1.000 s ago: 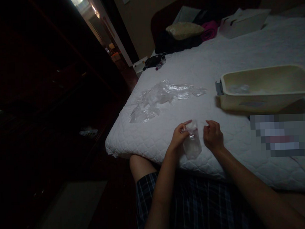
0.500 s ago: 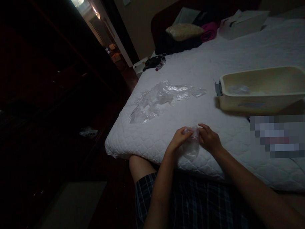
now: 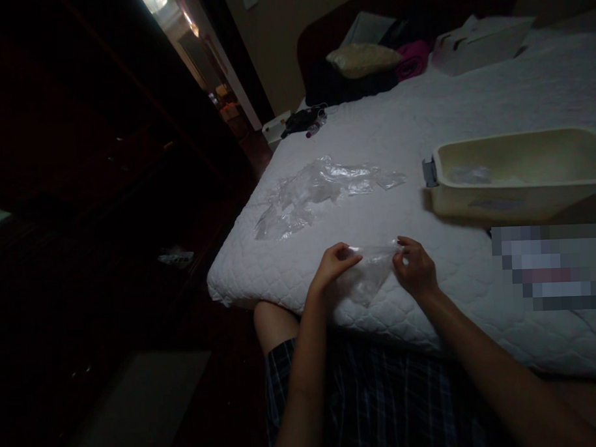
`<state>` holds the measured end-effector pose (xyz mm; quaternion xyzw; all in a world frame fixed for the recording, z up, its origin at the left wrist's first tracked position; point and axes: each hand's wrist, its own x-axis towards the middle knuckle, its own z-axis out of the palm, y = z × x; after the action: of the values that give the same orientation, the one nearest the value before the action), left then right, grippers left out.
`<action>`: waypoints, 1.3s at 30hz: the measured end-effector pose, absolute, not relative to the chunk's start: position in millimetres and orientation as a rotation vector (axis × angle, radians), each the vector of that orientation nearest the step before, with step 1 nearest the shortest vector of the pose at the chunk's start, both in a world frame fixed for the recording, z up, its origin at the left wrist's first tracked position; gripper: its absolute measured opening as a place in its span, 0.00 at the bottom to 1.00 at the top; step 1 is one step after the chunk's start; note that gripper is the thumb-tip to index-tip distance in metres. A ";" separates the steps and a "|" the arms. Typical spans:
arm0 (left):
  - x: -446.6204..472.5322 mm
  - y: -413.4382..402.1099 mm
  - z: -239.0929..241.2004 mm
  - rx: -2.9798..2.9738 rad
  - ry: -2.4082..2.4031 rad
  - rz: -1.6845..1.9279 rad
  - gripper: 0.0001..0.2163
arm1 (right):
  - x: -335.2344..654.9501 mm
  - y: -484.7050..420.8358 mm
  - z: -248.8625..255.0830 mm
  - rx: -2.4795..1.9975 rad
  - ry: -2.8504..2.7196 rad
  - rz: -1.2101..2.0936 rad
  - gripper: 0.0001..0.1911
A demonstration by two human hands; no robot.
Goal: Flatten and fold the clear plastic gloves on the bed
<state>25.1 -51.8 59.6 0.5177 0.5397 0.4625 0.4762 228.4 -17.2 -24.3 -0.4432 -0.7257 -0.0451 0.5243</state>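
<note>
A small clear plastic bag (image 3: 370,270) is stretched between my two hands just above the white quilted bed (image 3: 422,128). My left hand (image 3: 331,268) pinches its left top corner. My right hand (image 3: 415,268) pinches the right top corner. The bag hangs down between them, near the bed's front edge. A loose heap of clear plastic bags (image 3: 311,194) lies on the bed beyond my left hand.
A cream plastic tub (image 3: 514,173) with something clear inside stands on the bed at the right. Pillows and clothes (image 3: 370,61) pile up at the far end, beside a white box (image 3: 477,44). Dark floor and furniture fill the left side.
My hands came together on the bag, then moved apart, pulling its top edge wide. A second ago only my left hand held it upright.
</note>
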 end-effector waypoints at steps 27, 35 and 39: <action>17.4 -73.4 115.3 1.564 1.091 1.123 0.25 | 217.6 -43.9 83.3 -0.894 -1.884 1.228 0.18; 9.8 -83.3 103.7 1.076 0.837 1.006 0.29 | 235.9 -43.4 113.1 -0.939 -1.269 1.293 0.19; 19.9 -84.9 99.4 1.072 0.793 0.971 0.22 | 243.6 -33.8 116.6 -0.985 -1.215 1.226 0.17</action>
<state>19.9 -84.9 99.4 0.4774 0.3529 0.4322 0.6788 243.6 -33.8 116.6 -0.4155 -0.5125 0.5168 0.5456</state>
